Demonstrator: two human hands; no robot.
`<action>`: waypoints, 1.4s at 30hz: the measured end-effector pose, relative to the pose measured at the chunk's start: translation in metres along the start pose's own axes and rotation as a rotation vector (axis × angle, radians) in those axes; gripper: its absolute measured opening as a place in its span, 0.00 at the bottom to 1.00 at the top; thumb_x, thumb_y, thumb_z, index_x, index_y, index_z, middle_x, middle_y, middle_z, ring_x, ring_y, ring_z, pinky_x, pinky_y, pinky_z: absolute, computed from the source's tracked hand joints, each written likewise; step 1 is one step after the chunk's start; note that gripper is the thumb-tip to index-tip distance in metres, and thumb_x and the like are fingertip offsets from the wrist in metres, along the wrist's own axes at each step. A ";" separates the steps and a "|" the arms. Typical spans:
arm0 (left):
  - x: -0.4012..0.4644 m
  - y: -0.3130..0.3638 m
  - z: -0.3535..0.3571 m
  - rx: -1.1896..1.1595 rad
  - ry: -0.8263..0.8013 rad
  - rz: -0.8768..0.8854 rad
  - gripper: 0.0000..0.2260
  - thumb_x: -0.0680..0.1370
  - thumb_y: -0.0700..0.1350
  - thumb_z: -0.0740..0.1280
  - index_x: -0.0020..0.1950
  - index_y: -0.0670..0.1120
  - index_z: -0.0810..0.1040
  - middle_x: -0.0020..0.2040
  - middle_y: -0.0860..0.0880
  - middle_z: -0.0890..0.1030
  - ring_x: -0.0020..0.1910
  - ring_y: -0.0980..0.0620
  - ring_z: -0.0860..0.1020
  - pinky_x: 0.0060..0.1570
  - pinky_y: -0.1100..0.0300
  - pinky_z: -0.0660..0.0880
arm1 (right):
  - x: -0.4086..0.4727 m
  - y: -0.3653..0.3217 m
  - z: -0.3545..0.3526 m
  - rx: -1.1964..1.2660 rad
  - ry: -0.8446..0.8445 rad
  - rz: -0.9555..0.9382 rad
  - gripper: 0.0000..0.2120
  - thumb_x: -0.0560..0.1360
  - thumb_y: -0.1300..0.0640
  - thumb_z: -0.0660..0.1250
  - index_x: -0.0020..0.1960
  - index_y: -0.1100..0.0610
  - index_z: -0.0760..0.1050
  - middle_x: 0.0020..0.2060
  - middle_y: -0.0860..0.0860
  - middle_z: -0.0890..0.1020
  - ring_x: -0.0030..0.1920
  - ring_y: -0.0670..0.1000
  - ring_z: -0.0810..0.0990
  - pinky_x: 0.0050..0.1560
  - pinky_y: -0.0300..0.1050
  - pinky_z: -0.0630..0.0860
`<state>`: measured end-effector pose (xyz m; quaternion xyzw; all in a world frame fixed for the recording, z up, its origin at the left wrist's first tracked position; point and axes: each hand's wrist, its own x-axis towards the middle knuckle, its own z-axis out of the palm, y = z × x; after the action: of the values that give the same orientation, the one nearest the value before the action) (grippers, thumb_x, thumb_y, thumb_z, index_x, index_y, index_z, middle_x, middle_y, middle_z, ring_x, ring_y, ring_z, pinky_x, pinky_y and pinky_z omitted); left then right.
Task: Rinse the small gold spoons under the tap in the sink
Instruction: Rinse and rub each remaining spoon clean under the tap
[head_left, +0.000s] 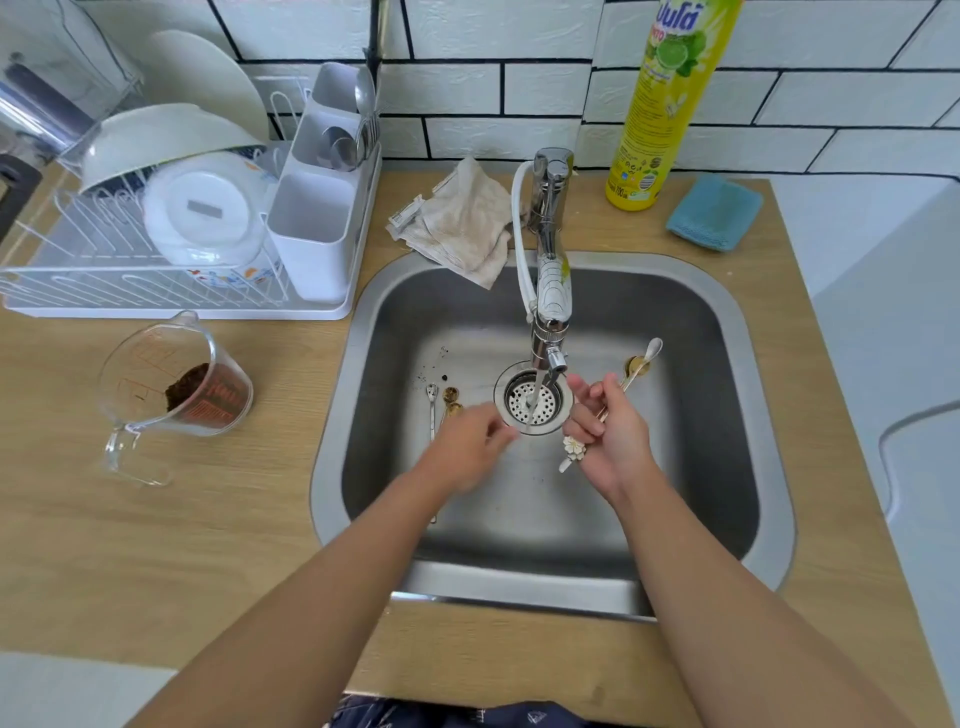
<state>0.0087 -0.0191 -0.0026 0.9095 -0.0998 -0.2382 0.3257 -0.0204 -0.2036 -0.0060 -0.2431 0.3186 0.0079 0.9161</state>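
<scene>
Right hand (610, 436) pinches gold spoons (636, 366) beside the stream; left hand (467, 452) loosely curled, empty.

I see a wooden worktop (156, 545) with a steel sink (769, 467) set in it. Left of my left grip (467, 452) sits a glass jug (171, 384), with a white dish rack (156, 291) behind. Beyond my right grip (608, 431) lie a cloth (462, 223), a yellow bottle (660, 104) and a blue sponge (714, 213).

Tap (549, 291) overhangs the sink (748, 332) centre, with both hands beneath its spout. Sink floor lies open at near and right sides; spoons (442, 402) occupy the left. Cloth (462, 223) drapes the back rim.
</scene>
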 end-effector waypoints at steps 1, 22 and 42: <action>0.005 -0.012 -0.007 0.185 0.050 0.000 0.06 0.82 0.48 0.64 0.52 0.46 0.74 0.51 0.46 0.78 0.49 0.45 0.77 0.45 0.55 0.71 | 0.000 -0.004 -0.003 0.052 -0.014 0.036 0.20 0.86 0.52 0.57 0.37 0.56 0.70 0.45 0.56 0.86 0.18 0.42 0.60 0.20 0.35 0.56; 0.004 -0.037 -0.015 0.470 0.113 -0.285 0.12 0.78 0.31 0.58 0.60 0.37 0.74 0.55 0.37 0.78 0.54 0.38 0.79 0.48 0.51 0.76 | -0.008 -0.005 -0.001 -0.057 -0.085 0.158 0.10 0.71 0.55 0.69 0.51 0.57 0.79 0.44 0.55 0.88 0.17 0.42 0.60 0.21 0.36 0.51; -0.010 -0.015 0.003 0.067 -0.044 0.146 0.02 0.76 0.44 0.69 0.46 0.50 0.80 0.36 0.58 0.79 0.35 0.63 0.76 0.34 0.74 0.71 | 0.000 0.001 -0.003 -0.363 0.139 0.041 0.07 0.81 0.54 0.67 0.56 0.56 0.78 0.53 0.52 0.89 0.20 0.43 0.57 0.20 0.36 0.54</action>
<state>-0.0006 -0.0058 -0.0106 0.9049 -0.1807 -0.2301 0.3092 -0.0219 -0.2042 -0.0085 -0.3977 0.3792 0.0672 0.8328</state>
